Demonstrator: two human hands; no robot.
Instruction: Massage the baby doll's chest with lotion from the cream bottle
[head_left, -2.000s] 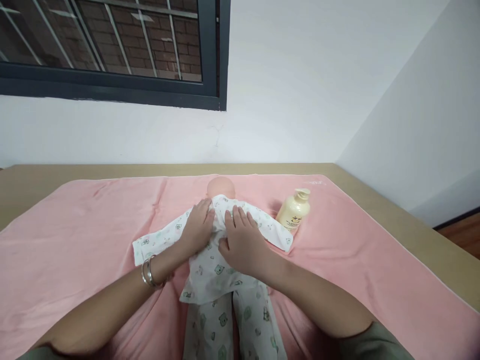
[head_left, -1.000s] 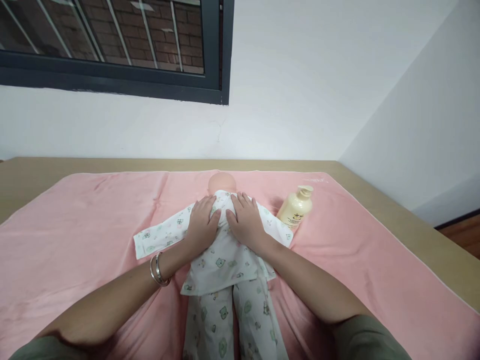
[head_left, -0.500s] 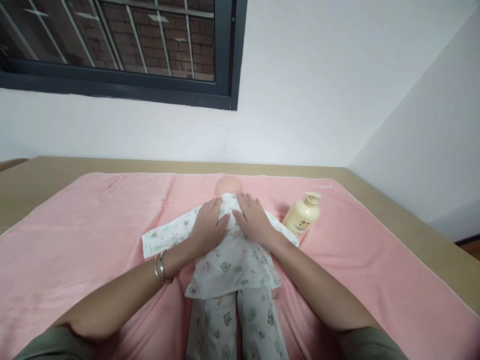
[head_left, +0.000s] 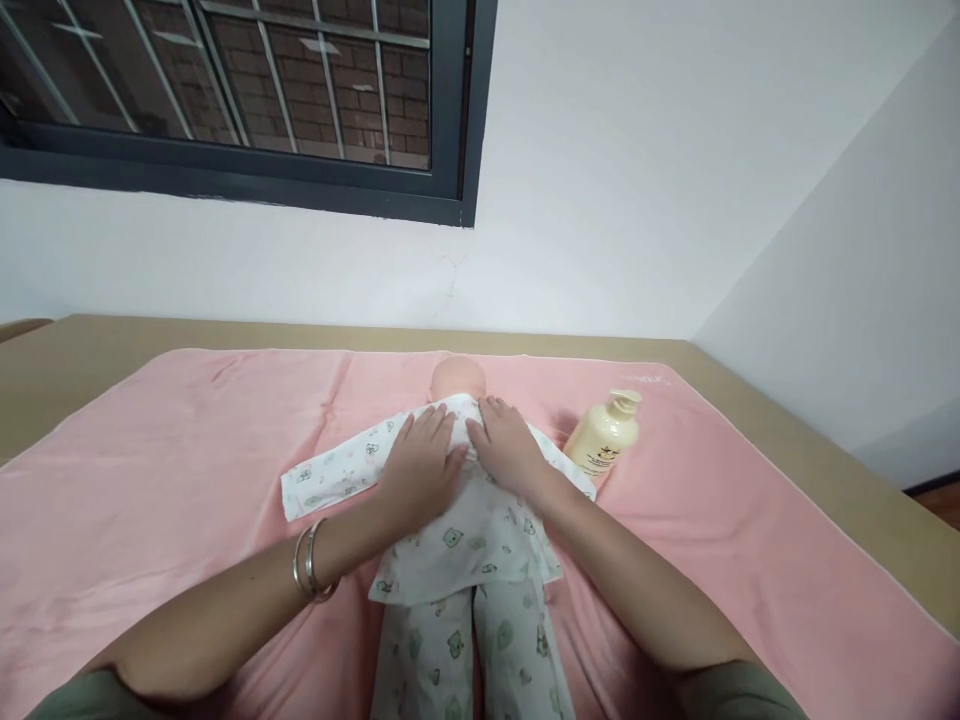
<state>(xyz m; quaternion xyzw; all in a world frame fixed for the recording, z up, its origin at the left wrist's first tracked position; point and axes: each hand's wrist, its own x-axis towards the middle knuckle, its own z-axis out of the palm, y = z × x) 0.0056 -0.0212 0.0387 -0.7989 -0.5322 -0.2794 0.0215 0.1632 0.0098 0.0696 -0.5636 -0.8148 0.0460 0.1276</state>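
White walls [head_left: 637, 180] meet in a corner at the right, with a dark-framed window [head_left: 232, 100] at the upper left. Below, a tan desk [head_left: 847, 490] carries a pink cloth [head_left: 735, 520]; a strip of desk shows along its far edge, and the cloth spreads wide on both sides of a doll [head_left: 472, 520]. That doll lies in the middle, head toward the wall, in a white printed shirt [head_left: 487, 555] and trousers [head_left: 427, 650]. Near it, at the right, a cream pump bottle [head_left: 602, 440] has its base partly behind a sleeve [head_left: 574, 475] (contents impossible to tell). Left hand [head_left: 424, 455] and right hand [head_left: 508, 440] rest flat on the doll's upper body, fingers toward the head, each grip released. Silvery bangles [head_left: 310, 560] circle the left wrist.
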